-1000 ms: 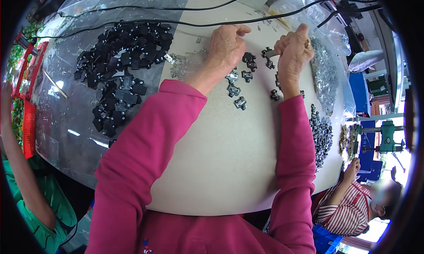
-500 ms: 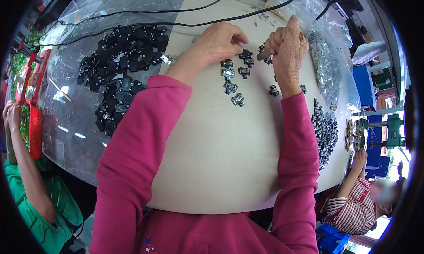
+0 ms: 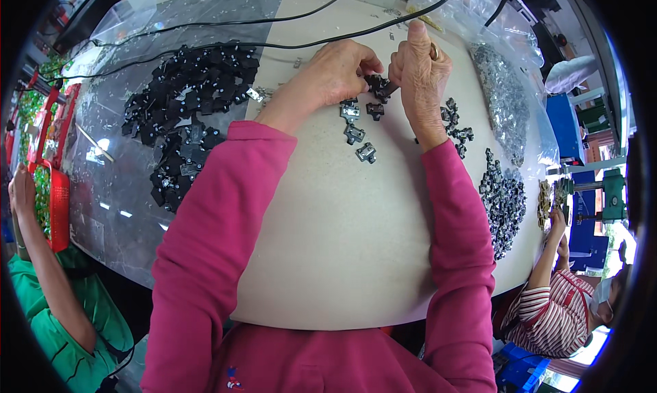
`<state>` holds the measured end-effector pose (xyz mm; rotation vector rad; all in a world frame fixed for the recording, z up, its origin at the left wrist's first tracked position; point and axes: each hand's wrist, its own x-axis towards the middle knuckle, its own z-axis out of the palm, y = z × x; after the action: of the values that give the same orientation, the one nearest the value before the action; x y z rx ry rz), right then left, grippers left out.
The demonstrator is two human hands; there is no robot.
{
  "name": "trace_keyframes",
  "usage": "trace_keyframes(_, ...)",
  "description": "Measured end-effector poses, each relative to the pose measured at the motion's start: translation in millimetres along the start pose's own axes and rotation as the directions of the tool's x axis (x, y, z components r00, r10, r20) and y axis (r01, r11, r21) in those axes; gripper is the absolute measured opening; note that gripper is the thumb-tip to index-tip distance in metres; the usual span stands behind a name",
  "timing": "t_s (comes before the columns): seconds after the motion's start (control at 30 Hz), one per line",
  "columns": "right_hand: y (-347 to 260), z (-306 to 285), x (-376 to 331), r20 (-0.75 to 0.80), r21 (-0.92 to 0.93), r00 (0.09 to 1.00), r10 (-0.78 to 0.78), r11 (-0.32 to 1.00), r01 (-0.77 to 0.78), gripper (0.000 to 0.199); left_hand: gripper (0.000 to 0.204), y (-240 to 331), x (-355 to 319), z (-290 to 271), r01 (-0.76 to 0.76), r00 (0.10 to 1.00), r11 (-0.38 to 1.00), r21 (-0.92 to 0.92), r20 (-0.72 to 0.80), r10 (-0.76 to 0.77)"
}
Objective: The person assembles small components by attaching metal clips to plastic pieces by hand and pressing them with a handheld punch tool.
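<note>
My left hand (image 3: 337,73) is bent over the table with its fingers curled together at a cluster of small black-and-metal parts (image 3: 376,84). What its fingertips pinch is hidden. Opposite it, my right hand (image 3: 423,71) is wrapped round a dark, bar-shaped tool (image 3: 391,89), thumb pointing up. The tool's blunt end reaches that same cluster. Nearer me, a short row of similar silver-topped parts (image 3: 354,134) lies below the left hand. More dark parts (image 3: 460,133) lie to the right of my right wrist.
A heap of flat black pieces (image 3: 205,85) spreads at left, and a pile of small metal-and-black parts (image 3: 503,208) at right. Beyond it is a clear bag of tiny metal pieces (image 3: 503,106). Black cables (image 3: 301,46) cross the far side. People sit at both sides; a red basket (image 3: 59,208) stands left.
My right hand has moved left, bringing the tool to the cluster by my left fingers. The left hand has shifted slightly. Parts formerly behind the right wrist now show.
</note>
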<state>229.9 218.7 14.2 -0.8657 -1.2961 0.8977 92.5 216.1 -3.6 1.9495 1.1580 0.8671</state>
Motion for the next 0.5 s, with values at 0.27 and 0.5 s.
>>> trace_keyframes(0.27, 3, -18, 7, -0.071, -0.117, 0.997, 0.020, 0.993, -0.029, 0.052, 0.034, 3, 0, 4, -0.001, 1.000, 1.000, 0.017, -0.006, 0.002)
trace_keyframes(0.5, 1, -25, 10, -0.080, -0.166, 0.995, 0.062, 0.983, -0.074, 0.052, 0.035, 5, -1, 3, -0.009, 1.000, 1.000, 0.029, -0.003, 0.010)
